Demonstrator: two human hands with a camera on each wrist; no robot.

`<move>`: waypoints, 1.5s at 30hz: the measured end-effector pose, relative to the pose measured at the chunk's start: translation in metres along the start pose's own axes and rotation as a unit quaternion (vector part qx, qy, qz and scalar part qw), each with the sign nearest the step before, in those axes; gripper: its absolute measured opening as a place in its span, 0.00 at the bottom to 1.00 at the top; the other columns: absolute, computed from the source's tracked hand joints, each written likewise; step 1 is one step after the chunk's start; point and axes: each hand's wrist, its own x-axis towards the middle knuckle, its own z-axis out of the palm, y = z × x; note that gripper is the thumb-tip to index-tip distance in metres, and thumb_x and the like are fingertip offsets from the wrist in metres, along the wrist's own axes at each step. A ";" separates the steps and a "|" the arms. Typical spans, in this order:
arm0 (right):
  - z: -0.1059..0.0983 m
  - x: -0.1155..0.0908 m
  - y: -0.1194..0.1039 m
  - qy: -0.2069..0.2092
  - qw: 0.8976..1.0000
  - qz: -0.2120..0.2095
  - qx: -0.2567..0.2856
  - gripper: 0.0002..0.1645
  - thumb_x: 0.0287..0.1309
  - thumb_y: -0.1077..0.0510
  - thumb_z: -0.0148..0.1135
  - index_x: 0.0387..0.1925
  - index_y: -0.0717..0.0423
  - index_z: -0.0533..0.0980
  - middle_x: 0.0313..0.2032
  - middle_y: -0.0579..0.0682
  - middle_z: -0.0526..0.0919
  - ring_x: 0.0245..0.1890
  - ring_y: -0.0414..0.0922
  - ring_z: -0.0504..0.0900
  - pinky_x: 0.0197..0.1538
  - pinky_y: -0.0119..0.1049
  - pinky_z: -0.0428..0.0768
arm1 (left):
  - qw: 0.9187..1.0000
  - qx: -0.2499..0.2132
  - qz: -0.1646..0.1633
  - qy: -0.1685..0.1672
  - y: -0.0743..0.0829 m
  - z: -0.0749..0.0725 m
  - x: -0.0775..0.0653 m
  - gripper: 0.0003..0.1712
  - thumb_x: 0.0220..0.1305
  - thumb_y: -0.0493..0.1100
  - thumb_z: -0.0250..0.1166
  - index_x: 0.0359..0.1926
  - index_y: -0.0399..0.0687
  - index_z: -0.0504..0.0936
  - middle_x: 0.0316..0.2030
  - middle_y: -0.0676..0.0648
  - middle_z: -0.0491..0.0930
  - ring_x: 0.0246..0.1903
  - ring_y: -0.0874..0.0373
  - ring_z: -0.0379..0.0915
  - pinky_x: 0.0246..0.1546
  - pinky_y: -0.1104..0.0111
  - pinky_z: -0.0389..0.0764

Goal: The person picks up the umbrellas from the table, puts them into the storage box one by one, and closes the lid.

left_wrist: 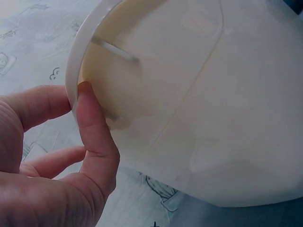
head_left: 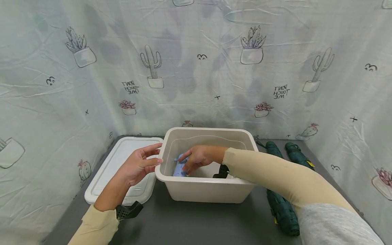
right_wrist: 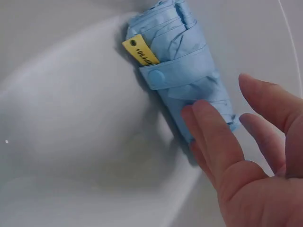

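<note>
A light blue folded umbrella (right_wrist: 180, 71) lies at the left end inside a cream plastic bin (head_left: 208, 191). Its strap is snapped round it, and a yellow tag sticks out. My right hand (head_left: 200, 158) reaches down into the bin with fingers extended; in the right wrist view the fingertips (right_wrist: 206, 111) are over the umbrella's lower end, and whether they touch it is hard to tell. With thumb and fingers on either side of the bin's left rim (left_wrist: 72, 71), my left hand (head_left: 137, 166) pinches it. The umbrella's far end is partly hidden in the head view.
A white lid (head_left: 117, 163) lies flat left of the bin on the grey table (head_left: 196, 221). Dark green folded umbrellas (head_left: 283, 214) lie to the right, partly behind my right arm. A cactus-print curtain (head_left: 202, 75) surrounds the table's back and sides.
</note>
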 end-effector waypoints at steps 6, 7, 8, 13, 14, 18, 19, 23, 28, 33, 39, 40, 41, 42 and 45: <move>-0.004 -0.006 -0.004 -0.013 1.000 0.001 -0.006 0.30 0.62 0.70 0.67 0.66 0.63 0.75 0.46 0.55 0.86 0.38 0.48 0.86 0.63 0.48 0.80 | 1.000 0.004 -0.005 0.006 0.000 0.000 -0.001 0.40 0.67 0.30 0.66 0.77 0.36 0.61 0.55 0.40 0.73 0.46 0.55 0.85 0.46 0.61 0.88; -0.004 -0.008 -0.005 -0.014 1.000 -0.001 -0.008 0.30 0.62 0.70 0.67 0.66 0.63 0.75 0.46 0.55 0.86 0.38 0.48 0.86 0.63 0.49 0.81 | 1.000 0.003 -0.004 0.006 0.000 0.000 -0.002 0.40 0.67 0.31 0.66 0.77 0.36 0.61 0.55 0.40 0.73 0.46 0.55 0.85 0.45 0.62 0.88; -0.005 -0.010 -0.006 -0.015 1.000 -0.003 -0.010 0.30 0.63 0.69 0.66 0.66 0.63 0.74 0.46 0.55 0.87 0.39 0.49 0.86 0.63 0.49 0.81 | 1.000 0.002 -0.003 0.004 0.000 0.000 -0.002 0.40 0.67 0.31 0.66 0.77 0.36 0.61 0.55 0.40 0.73 0.46 0.54 0.85 0.45 0.62 0.88; -0.009 -0.021 -0.010 -0.012 1.000 -0.013 -0.011 0.32 0.63 0.69 0.65 0.69 0.64 0.71 0.44 0.53 0.87 0.54 0.60 0.85 0.64 0.51 0.81 | 1.000 0.001 0.001 0.001 -0.001 -0.001 -0.002 0.41 0.67 0.31 0.67 0.77 0.36 0.60 0.55 0.40 0.74 0.47 0.54 0.85 0.45 0.63 0.89; -0.011 -0.023 -0.010 -0.012 1.000 -0.013 -0.009 0.33 0.63 0.69 0.65 0.69 0.64 0.71 0.44 0.52 0.86 0.58 0.62 0.83 0.65 0.51 0.80 | 1.000 0.002 0.001 0.000 -0.001 -0.001 -0.001 0.41 0.67 0.31 0.67 0.77 0.36 0.60 0.56 0.40 0.74 0.47 0.54 0.85 0.45 0.63 0.89; -0.018 -0.034 -0.012 -0.009 1.000 -0.018 -0.003 0.34 0.63 0.67 0.67 0.70 0.64 0.70 0.52 0.56 0.84 0.63 0.64 0.79 0.64 0.51 0.81 | 1.000 0.006 0.003 -0.001 -0.001 -0.001 -0.001 0.41 0.67 0.31 0.67 0.77 0.35 0.61 0.56 0.39 0.74 0.47 0.54 0.85 0.45 0.63 0.89; -0.020 -0.037 -0.013 -0.008 1.000 -0.022 -0.003 0.34 0.64 0.66 0.67 0.70 0.64 0.70 0.56 0.58 0.83 0.62 0.63 0.80 0.64 0.50 0.81 | 1.000 0.005 0.003 -0.002 -0.001 -0.001 -0.001 0.41 0.67 0.31 0.66 0.77 0.35 0.60 0.56 0.39 0.74 0.47 0.54 0.85 0.45 0.63 0.89; -0.027 -0.051 -0.015 -0.005 0.999 -0.039 -0.006 0.34 0.66 0.64 0.66 0.71 0.62 0.69 0.66 0.61 0.77 0.55 0.54 0.85 0.63 0.48 0.82 | 1.000 -0.003 0.003 -0.005 -0.001 -0.001 -0.001 0.41 0.67 0.30 0.66 0.77 0.34 0.60 0.55 0.40 0.75 0.46 0.55 0.85 0.44 0.65 0.89; -0.035 -0.070 -0.017 0.003 0.999 -0.052 0.001 0.32 0.67 0.64 0.65 0.71 0.59 0.71 0.63 0.58 0.80 0.57 0.55 0.84 0.64 0.48 0.81 | 1.000 -0.002 0.006 -0.008 -0.001 -0.001 -0.001 0.41 0.67 0.31 0.66 0.77 0.33 0.60 0.55 0.41 0.75 0.47 0.55 0.85 0.45 0.64 0.89; -0.041 -0.086 -0.020 0.016 0.997 -0.074 -0.004 0.30 0.67 0.63 0.65 0.70 0.57 0.72 0.65 0.57 0.80 0.64 0.59 0.80 0.63 0.47 0.82 | 1.000 -0.005 0.011 -0.009 -0.001 -0.003 -0.002 0.40 0.68 0.31 0.66 0.77 0.33 0.59 0.55 0.42 0.76 0.47 0.55 0.85 0.46 0.64 0.89; -0.050 -0.110 -0.018 0.049 0.992 -0.116 -0.005 0.29 0.68 0.63 0.64 0.69 0.55 0.73 0.65 0.57 0.80 0.64 0.61 0.79 0.63 0.49 0.81 | 1.000 -0.005 0.016 -0.009 -0.003 -0.003 -0.004 0.40 0.68 0.32 0.66 0.77 0.32 0.59 0.54 0.42 0.76 0.47 0.55 0.85 0.46 0.63 0.89; -0.052 -0.114 -0.017 0.055 0.991 -0.124 -0.005 0.29 0.69 0.63 0.63 0.70 0.56 0.73 0.65 0.57 0.79 0.64 0.62 0.79 0.64 0.50 0.81 | 1.000 -0.004 0.016 -0.009 -0.003 -0.003 -0.004 0.40 0.68 0.32 0.66 0.77 0.32 0.59 0.54 0.41 0.76 0.47 0.55 0.85 0.46 0.63 0.89; -0.054 -0.119 -0.015 0.061 0.989 -0.134 -0.003 0.29 0.69 0.63 0.62 0.70 0.56 0.72 0.66 0.58 0.78 0.65 0.62 0.79 0.64 0.50 0.81 | 1.000 -0.003 0.016 -0.010 -0.003 -0.003 -0.004 0.40 0.68 0.32 0.66 0.77 0.32 0.59 0.54 0.41 0.75 0.47 0.55 0.85 0.46 0.63 0.89; -0.055 -0.123 -0.014 0.067 0.988 -0.141 -0.001 0.29 0.70 0.63 0.62 0.71 0.56 0.72 0.67 0.58 0.77 0.64 0.61 0.79 0.64 0.50 0.80 | 1.000 -0.003 0.017 -0.010 -0.003 -0.003 -0.004 0.40 0.68 0.32 0.66 0.77 0.32 0.59 0.54 0.41 0.75 0.47 0.55 0.85 0.46 0.63 0.88; -0.059 -0.136 -0.007 0.085 0.982 -0.167 0.013 0.30 0.70 0.63 0.62 0.72 0.57 0.70 0.69 0.59 0.74 0.64 0.60 0.79 0.65 0.52 0.79 | 1.000 -0.002 0.015 -0.008 -0.002 -0.002 -0.004 0.40 0.68 0.32 0.66 0.77 0.33 0.60 0.54 0.42 0.75 0.46 0.56 0.85 0.46 0.63 0.88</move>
